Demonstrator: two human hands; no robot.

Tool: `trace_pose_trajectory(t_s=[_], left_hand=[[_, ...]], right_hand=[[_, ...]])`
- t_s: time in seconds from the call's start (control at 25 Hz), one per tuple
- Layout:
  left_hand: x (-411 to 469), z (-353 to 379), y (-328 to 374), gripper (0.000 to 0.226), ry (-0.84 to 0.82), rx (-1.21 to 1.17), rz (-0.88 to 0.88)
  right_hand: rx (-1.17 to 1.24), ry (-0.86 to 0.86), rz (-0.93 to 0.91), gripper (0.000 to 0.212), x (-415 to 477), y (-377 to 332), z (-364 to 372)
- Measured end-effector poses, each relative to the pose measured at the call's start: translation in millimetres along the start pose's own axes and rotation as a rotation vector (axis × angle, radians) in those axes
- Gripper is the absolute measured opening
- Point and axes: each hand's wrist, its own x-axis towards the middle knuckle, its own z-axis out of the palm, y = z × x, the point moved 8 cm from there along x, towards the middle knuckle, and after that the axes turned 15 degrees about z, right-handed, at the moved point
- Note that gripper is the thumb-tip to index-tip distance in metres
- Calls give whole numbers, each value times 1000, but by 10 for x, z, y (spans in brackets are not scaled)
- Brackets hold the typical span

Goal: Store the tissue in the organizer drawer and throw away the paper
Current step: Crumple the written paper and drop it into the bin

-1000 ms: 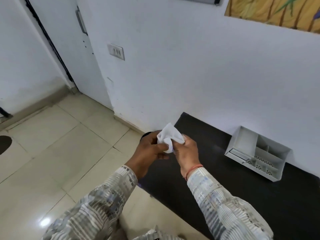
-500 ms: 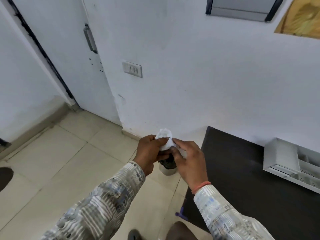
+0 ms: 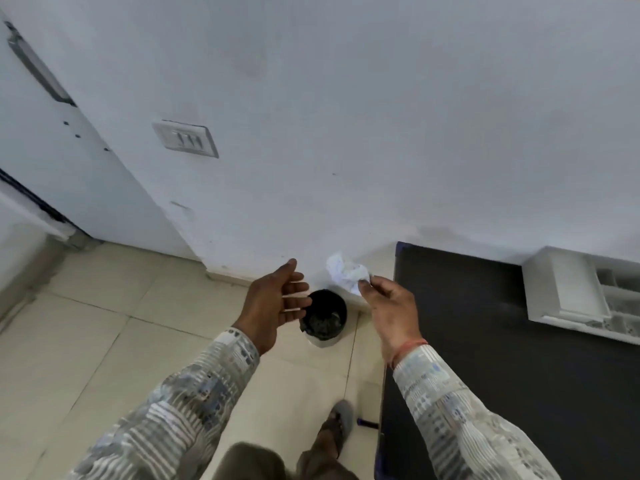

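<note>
My right hand (image 3: 389,306) pinches a crumpled white paper ball (image 3: 346,273) between thumb and fingertips, just up and right of a small bin. The bin (image 3: 323,318) is round with a black liner, stands on the floor by the wall, and holds dark contents. My left hand (image 3: 273,299) is spread open with nothing in it, its fingertips over the bin's left rim. The white organizer (image 3: 568,289) sits on the black table (image 3: 485,341) at the right edge, its compartments partly cut off. No tissue is visible.
A white wall runs behind the bin with a switch plate (image 3: 185,138) on it and a door (image 3: 52,133) to the left. Beige floor tiles (image 3: 104,341) spread left. My foot (image 3: 336,427) stands near the table's corner.
Both hands were together on the white paper. Now the left hand has let go and opened, while the right hand alone holds the crumpled ball. The bin has come into fuller view.
</note>
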Motion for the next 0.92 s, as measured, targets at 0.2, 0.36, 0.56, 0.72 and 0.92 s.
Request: trace_pose_trajectory(t_s=[0.2,0.36,0.56,0.72,0.92], left_hand=[[787,-93,-366,39,12,60,-87],[1512,-74,-907,34,-16,139,-188],[2412,-116,-1868,30,-58,231,-318],[3037,-171,-2706,28,-103,282,-410],[3555,-422,-3649,37,-95,310,-552]], right_hand=[[48,41,192,12,620,450,268],[-14,111,319,12,1273,969,428],[5,191,519,5,2192,1842,769],[79,242,665,18,2942,2612,1062],[18,247,776,8,3771,3749,1356]])
